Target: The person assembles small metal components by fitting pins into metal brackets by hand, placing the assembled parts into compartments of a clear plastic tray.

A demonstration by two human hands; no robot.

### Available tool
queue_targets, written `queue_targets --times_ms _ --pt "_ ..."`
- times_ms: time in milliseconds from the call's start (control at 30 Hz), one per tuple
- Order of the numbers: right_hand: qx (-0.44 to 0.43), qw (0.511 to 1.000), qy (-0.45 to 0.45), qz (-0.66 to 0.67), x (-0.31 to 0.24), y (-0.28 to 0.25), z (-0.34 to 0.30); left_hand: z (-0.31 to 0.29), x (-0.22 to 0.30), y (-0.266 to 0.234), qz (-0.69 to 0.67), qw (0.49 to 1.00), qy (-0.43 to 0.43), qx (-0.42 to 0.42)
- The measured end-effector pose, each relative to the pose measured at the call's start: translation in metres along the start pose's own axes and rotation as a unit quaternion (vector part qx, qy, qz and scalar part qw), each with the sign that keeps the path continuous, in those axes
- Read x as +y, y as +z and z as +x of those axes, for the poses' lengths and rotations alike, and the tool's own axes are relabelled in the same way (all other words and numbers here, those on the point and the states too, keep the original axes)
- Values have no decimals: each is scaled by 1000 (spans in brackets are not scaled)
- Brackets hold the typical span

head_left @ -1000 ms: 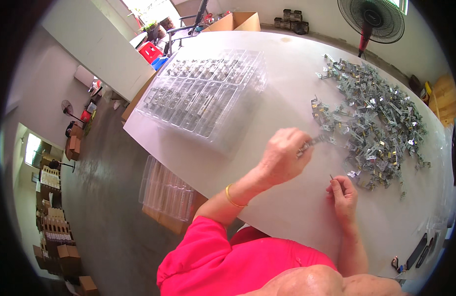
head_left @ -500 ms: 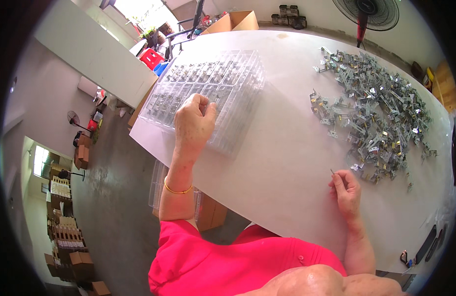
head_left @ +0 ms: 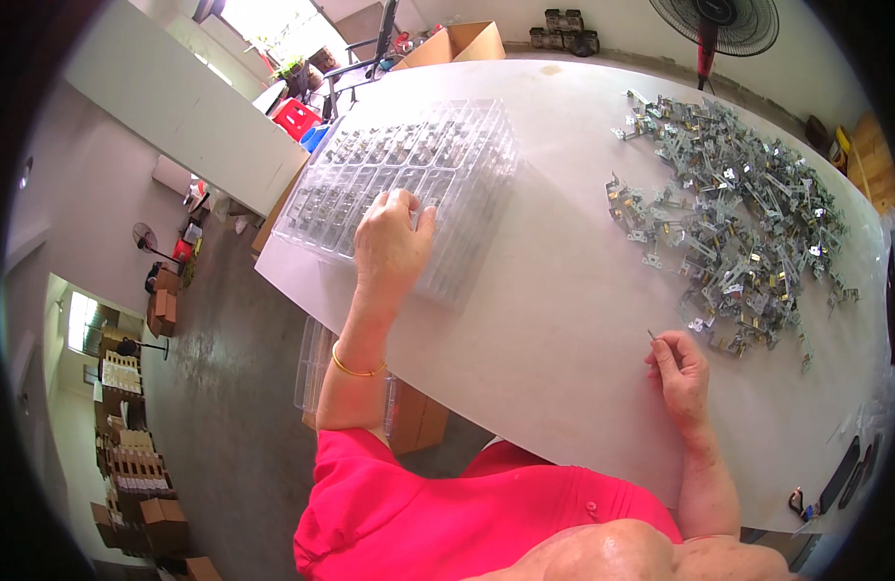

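Head view showed the left hand (head_left: 394, 242) curled over the clear tray (head_left: 442, 182), grip too hidden to tell, while the right hand (head_left: 682, 380), pinching a thin piece (head_left: 651, 334), lay nearer the metal parts (head_left: 747, 218).

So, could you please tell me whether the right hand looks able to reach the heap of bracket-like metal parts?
Probably yes: the heap of bracket-like metal parts lies just beyond the right hand on the pale table, with nothing visible blocking the way, though the hand pinches a thin dark piece.
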State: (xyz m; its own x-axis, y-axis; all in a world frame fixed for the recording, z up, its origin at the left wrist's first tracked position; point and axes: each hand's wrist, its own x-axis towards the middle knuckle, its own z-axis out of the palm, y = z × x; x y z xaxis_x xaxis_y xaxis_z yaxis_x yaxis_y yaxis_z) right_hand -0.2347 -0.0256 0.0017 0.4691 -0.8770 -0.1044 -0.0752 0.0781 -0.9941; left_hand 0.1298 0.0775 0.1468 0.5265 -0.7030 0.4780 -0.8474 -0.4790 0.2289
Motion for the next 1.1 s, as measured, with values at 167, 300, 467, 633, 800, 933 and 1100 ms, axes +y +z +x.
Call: queue_targets --times_ms 167,300,467,633,800,933,1100 --pt "7 1000 11 16 2 -3 -1 -27 60 -1 -142 964 204 94" --pt "1 1000 3 19 2 -1 0 -63 119 -17 -350 817 459 0" --pt "13 999 29 5 1 3 -1 -76 185 -48 -517 676 524 9" --pt "33 996 77 38 -6 -1 -3 -78 215 -50 -617 602 502 65" --pt "-2 999 46 14 -1 5 4 -67 192 -43 -615 560 553 50" --pt "0 1000 13 12 -3 -5 1 -68 178 -59 -636 591 495 27" --pt "0 1000 25 6 -4 2 -3 -93 195 -48 -810 487 262 -196"
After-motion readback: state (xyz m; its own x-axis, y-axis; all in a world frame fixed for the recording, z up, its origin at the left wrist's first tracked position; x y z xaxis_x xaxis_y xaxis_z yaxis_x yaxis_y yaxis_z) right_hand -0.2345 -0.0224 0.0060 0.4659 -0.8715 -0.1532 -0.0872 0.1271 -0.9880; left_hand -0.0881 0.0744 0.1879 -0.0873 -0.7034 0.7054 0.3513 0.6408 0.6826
